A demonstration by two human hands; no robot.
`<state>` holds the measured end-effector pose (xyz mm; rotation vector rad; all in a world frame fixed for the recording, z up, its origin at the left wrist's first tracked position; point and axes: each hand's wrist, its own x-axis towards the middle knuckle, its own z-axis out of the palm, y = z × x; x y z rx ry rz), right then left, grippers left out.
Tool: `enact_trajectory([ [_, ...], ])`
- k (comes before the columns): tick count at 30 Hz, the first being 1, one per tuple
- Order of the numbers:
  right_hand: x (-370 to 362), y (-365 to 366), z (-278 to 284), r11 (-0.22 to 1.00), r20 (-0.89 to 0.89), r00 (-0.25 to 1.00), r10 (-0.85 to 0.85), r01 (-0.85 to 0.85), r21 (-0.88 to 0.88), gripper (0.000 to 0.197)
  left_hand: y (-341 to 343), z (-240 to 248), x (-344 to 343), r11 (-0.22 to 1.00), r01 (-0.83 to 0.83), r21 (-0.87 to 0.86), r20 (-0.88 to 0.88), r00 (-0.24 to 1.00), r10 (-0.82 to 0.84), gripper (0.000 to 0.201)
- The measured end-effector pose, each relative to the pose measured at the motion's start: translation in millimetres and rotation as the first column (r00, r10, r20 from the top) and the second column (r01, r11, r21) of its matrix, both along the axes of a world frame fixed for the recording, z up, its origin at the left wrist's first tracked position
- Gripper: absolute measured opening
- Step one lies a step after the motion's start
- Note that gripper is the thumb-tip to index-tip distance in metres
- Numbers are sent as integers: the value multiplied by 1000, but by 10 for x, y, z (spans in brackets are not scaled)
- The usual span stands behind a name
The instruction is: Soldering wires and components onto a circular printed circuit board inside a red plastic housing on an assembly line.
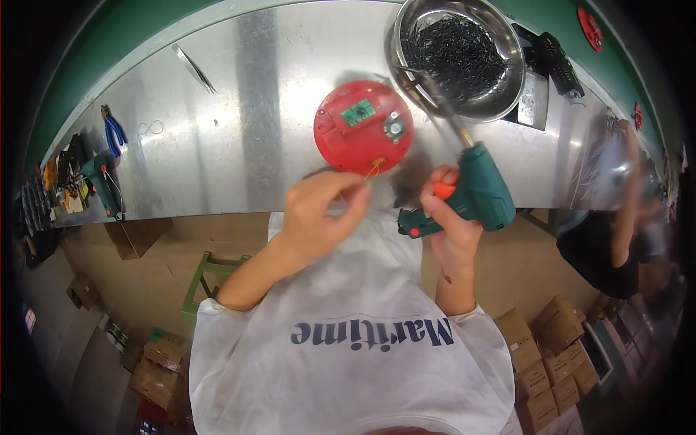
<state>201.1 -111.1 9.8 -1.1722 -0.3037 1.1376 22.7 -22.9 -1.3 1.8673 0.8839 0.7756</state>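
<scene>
My left hand pinches thin orange-yellow wires at the near edge of a round red plastic disc. The disc lies on the metal table and carries a small green circuit board and a second round part at its right. My right hand is wrapped round the handle of a green soldering gun with an orange trigger. Its long metal tip points away from me, toward the upper left, beside a steel bowl; the far end of the tip is blurred.
Thin black pieces fill the bowl. Tweezers, blue-handled pliers and another green gun-shaped tool lie on the left. A black device is behind the bowl. A green stool stands below the table; another person is at right.
</scene>
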Motion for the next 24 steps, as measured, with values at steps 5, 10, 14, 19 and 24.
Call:
enact_trajectory([
  [5, 75, -28, 7, 1000, 6, 1000, -21, 21, -18, 36, 69, -46, 93, 991, -121, -52, 64, 990, 124, 20],
  [10, 71, -32, -26, 999, -17, 999, -32, 32, -29, 37, 122, -65, 171, 960, -113, -255, 117, 982, 147, 14],
  [14, 22, 27, -66, 999, 14, 999, -35, 35, -30, 36, 170, -38, 143, 733, 33, -680, 229, 958, 170, 9],
  [19, -146, 182, -95, 997, 156, 985, 78, -75, -30, 34, 227, 45, -36, 846, 58, -530, 64, 998, -28, 9],
  [24, -327, 324, -108, 988, 227, 961, 157, -155, -25, 34, 257, 118, -156, 928, 104, -357, -19, 993, -119, 11],
])
